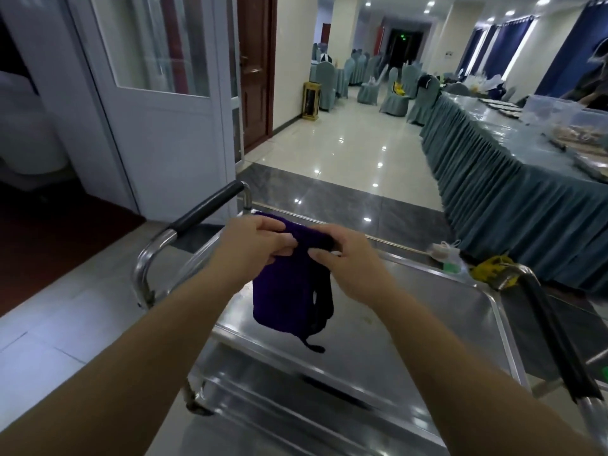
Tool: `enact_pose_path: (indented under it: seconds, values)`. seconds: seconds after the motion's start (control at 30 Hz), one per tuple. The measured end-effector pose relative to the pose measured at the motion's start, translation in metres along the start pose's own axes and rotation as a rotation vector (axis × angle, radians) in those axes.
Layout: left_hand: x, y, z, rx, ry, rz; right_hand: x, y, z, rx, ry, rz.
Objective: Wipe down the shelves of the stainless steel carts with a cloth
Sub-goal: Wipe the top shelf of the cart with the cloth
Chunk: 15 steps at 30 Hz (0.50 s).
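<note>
Cloth (289, 297) dark purple, folded, hanging limp.

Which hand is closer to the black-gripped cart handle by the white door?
Left. The left hand grips the purple cloth just right of that handle; the right hand pinches the cloth further right, beyond the left hand.

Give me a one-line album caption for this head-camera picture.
The left hand and right hand hold a purple cloth over the top shelf of a steel cart.

cart (427, 311) is shiny stainless steel, kinda smudgy; cloth (283, 297) is matt purple fabric; floor tiles (355, 149) at 12 o'clock super glossy.
</note>
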<state>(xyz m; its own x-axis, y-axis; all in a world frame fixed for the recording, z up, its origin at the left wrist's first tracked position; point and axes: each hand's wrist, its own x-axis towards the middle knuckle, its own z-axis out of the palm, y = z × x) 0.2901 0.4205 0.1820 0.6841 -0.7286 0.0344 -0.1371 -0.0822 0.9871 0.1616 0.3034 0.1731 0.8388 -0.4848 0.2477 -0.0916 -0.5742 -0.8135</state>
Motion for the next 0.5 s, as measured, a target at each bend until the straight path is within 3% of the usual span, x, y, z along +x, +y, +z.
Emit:
enact_pose_path:
  seconds: [0.1, 0.17, 0.27, 0.33, 0.5]
  values:
    - [0.009, -0.020, -0.019, 0.120, 0.177, 0.103, 0.020, 0.008, -0.003, 0.162, 0.037, 0.025]
    - [0.016, -0.039, -0.027, 0.155, 0.225, 0.070, 0.036, 0.012, -0.007, 0.273, 0.028, 0.048]
    - [0.036, -0.054, -0.032, 0.087, -0.019, -0.094, 0.060, 0.016, -0.017, 0.452, -0.056, 0.086]
    - [0.052, -0.055, -0.031, 0.021, -0.177, -0.086, 0.077, 0.024, -0.027, 0.540, -0.114, 0.109]
    - [0.090, -0.046, -0.023, -0.124, -0.197, 0.042, 0.119, 0.049, -0.043, 0.638, -0.137, 0.241]
